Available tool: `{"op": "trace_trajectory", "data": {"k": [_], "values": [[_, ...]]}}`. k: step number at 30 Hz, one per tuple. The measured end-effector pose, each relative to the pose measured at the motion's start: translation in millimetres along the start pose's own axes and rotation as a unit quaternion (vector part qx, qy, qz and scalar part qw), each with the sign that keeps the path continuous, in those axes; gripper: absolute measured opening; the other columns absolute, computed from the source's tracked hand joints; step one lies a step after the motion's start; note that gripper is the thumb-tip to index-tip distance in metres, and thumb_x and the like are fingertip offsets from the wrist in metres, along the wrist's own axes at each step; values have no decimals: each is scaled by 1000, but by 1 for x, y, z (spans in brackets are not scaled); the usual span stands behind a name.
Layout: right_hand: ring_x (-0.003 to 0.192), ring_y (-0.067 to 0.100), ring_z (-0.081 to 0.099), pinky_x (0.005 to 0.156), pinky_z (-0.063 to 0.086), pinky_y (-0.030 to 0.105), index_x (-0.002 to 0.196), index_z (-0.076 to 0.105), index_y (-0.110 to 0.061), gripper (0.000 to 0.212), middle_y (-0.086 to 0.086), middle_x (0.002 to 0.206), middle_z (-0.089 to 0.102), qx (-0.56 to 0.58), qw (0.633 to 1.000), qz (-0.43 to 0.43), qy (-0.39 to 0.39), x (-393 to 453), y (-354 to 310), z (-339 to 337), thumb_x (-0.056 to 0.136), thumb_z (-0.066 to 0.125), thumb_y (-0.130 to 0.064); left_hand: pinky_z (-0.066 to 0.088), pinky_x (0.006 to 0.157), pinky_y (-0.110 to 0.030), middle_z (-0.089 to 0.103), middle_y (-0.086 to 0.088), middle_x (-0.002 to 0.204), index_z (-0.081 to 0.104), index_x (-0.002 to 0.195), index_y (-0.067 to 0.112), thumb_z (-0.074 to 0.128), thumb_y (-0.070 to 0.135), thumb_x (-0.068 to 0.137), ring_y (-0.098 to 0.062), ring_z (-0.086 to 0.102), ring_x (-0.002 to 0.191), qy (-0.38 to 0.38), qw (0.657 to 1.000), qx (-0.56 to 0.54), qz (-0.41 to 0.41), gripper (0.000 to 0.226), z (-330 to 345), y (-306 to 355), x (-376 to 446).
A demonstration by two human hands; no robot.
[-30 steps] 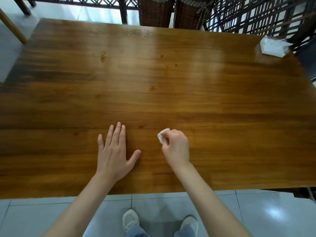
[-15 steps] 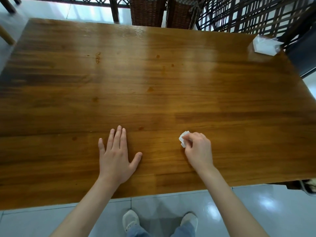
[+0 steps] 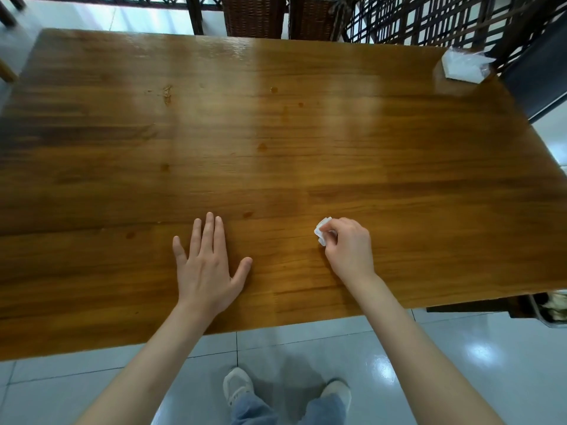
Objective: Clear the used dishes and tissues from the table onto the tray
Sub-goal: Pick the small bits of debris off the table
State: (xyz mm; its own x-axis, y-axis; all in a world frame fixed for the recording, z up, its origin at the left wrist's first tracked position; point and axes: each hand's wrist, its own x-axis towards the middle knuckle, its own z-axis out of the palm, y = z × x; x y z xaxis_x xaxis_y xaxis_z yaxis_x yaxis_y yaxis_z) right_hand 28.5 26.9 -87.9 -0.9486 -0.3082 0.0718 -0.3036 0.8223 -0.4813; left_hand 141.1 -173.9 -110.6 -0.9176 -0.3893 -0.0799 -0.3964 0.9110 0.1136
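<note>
White crumpled tissue is pinched in the right hand, probably to wipe the surface; left hand lies flat, fingers straight, as support.

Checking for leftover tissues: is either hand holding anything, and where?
The right hand pinches a crumpled tissue at its right side; the left hand holds nothing.

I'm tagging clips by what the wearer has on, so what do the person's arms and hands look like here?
Both arms are bare all the way to the bottom edge of the picture; no sleeves show. The left hand and right hand wear no gloves, and no rings, watch or bracelet can be seen. The nails look short and unpainted. Lower down, blue jeans and pale sneakers show.
</note>
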Motion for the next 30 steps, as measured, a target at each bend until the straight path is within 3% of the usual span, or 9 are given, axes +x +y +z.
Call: {"op": "trace_trajectory", "data": {"k": [6, 9, 13, 20, 26, 30], "values": [[86, 22, 61, 72, 50, 32, 87, 71, -7, 11, 7, 87, 69, 0, 1000, -7, -12, 2, 1, -2, 84, 62, -2, -12, 109, -50, 3, -3, 158, 5, 150, 15, 13, 71, 80, -24, -2, 145, -3, 1000, -2, 19, 90, 3, 36, -26], [86, 21, 60, 72, 48, 30, 87, 71, -8, 11, 6, 88, 68, -3, 1000, -9, -24, -3, 2, -4, 85, 61, -3, -8, 110, -53, 6, -4, 158, 5, 150, 15, 11, 73, 82, -26, 2, 145, -10, 1000, 17, 10, 90, 10, 43, -30], [80, 22, 58, 64, 45, 29, 81, 69, -8, 12, 5, 82, 67, -4, 999, -33, -29, -25, 9, -9, 82, 61, 1, 2, 112, -55, 13, -7, 157, 13, 150, 12, 16, 71, 83, -30, 9, 144, -14, 999, 27, 8, 90, 15, 44, -31], [67, 24, 55, 52, 38, 26, 71, 63, -4, 15, 5, 71, 64, -15, 997, -73, -26, -67, 10, -14, 75, 62, 11, 5, 111, -55, 21, -8, 155, 20, 148, 12, 19, 71, 83, -31, 16, 143, 0, 999, 34, 5, 88, 18, 44, -30], [65, 23, 55, 51, 38, 26, 70, 66, -5, 16, 5, 67, 64, 16, 996, -77, -46, -95, 9, -17, 72, 64, 10, 3, 112, -55, 16, -7, 157, 15, 149, 13, 4, 73, 77, -30, 11, 144, -9, 999, 37, 2, 94, 14, 45, -30], [65, 22, 59, 56, 47, 34, 73, 70, -8, 16, 4, 68, 66, 65, 996, 18, 58, -82, 23, -32, 74, 67, 8, 1, 112, -55, 9, -5, 158, 8, 150, 14, 13, 72, 82, -28, 5, 145, -11, 999, 32, 9, 89, 14, 43, -31]]}}
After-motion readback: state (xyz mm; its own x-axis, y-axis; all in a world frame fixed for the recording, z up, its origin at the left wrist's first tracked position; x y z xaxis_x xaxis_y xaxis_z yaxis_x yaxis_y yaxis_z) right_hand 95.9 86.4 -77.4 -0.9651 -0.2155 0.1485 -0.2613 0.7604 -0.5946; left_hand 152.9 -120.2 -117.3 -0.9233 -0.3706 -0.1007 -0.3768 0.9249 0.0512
